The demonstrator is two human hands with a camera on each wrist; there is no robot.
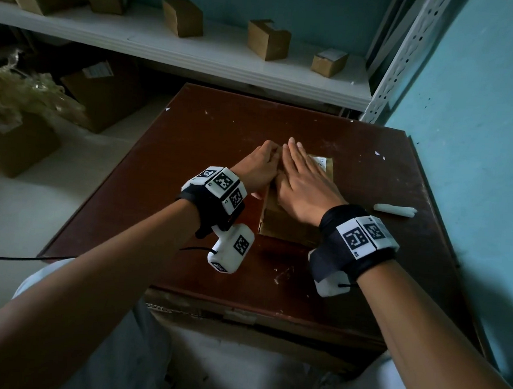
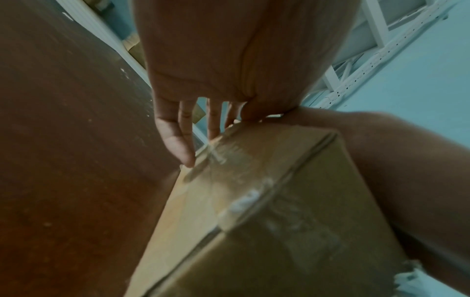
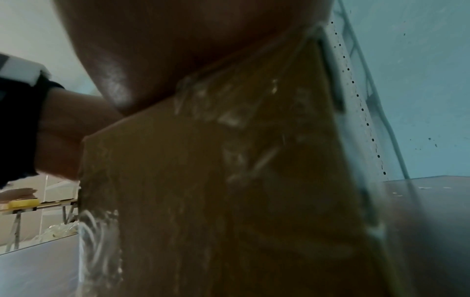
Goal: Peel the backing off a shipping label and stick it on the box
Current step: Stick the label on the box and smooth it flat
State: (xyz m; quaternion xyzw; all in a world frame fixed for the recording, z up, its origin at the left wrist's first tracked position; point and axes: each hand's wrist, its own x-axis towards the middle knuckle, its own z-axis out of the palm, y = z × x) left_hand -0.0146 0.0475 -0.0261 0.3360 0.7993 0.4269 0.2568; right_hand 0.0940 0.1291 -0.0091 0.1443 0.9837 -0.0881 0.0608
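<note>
On the floor off the surface's left edge stand open cardboard cartons, one stuffed with pale packing fill, and a white shelf beyond the far edge carries several small cardboard boxes. The dark brown surface is scratched and speckled with pale flecks.

The left hand lies along the left side of the box, which sits a little right of the middle of the surface, nearer the far edge than the near one. In the left wrist view its fingers are straight and spread, pointing down along the box's left face, with the little fingertip at the corner where the box meets the surface; the thumb side rests on the top edge. It curls round nothing.

Just to its right, touching it, the right hand lies palm down, flat on the box's top, fingers extended toward the far edge and close together. The right wrist view shows the heel of the palm pressed on the upper edge of the taped cardboard. Nothing is pinched or gripped.

The shipping label lies on the box's top under the right hand; only a white corner with small print shows past the fingers, at the box's far right corner.

Further right, near the surface's right edge and apart from the box, lies a crumpled white strip of paper.
</note>
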